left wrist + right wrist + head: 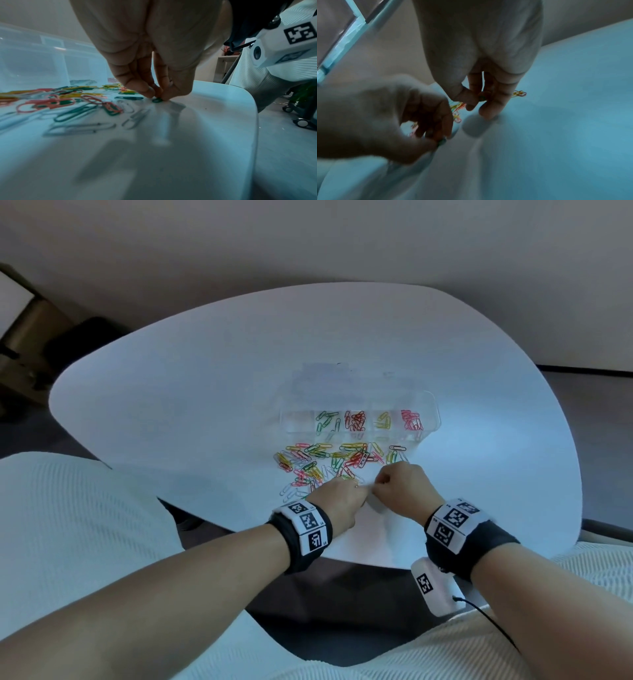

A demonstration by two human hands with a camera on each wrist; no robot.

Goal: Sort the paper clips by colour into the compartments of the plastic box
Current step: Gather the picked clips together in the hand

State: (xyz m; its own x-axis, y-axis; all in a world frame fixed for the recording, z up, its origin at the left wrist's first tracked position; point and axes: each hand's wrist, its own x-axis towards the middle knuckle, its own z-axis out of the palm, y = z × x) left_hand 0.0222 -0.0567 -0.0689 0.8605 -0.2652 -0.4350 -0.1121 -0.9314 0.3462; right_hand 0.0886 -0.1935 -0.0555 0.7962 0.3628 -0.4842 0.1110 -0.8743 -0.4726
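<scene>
Both forearms are angled inward over the table [171, 392]. Left hand [337, 498] pinches a green clip [157, 100] at the loose clips [329, 460]; seen only in wrist view. Right hand [400, 487]: curled, grip can't be told. Box [432, 409] just beyond pile.

Table [205, 392]: I see a smooth white top, faint sheen.
Box [432, 405]: clear glossy plastic.
Clips [322, 457]: I note smooth coloured coating, slight gloss; some look bare grey.
Wristbands [486, 546]: black matt cloth, white tags printed matt.
Garment [68, 525]: I read white ribbed knit.
</scene>
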